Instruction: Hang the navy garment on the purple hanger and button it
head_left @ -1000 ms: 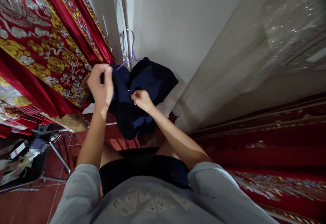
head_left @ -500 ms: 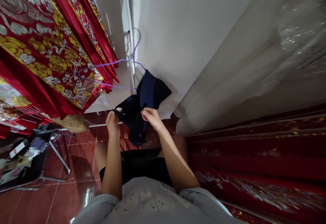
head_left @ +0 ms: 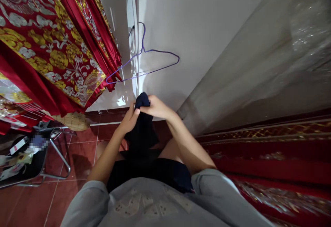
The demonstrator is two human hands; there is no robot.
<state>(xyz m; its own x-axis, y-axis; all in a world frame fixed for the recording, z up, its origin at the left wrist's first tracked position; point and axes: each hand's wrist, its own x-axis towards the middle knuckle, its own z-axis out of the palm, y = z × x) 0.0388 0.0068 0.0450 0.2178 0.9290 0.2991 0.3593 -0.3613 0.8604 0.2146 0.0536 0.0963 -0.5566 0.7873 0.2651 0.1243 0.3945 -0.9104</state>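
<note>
- Tiled floor (head_left: 64, 192), pale wall (head_left: 191, 30).
- Black chair (head_left: 36, 166), red drape (head_left: 62, 54).
- Left hand (head_left: 130, 119): fingers pinching navy cloth (head_left: 142, 130).
- Cloth hangs between the hands, apart from and below the hanger (head_left: 142, 49).
- Right hand (head_left: 159, 108): fingers gripping its bunched top.
- Step seems to be gathering; next move calls for a steady two-handed grip.
</note>
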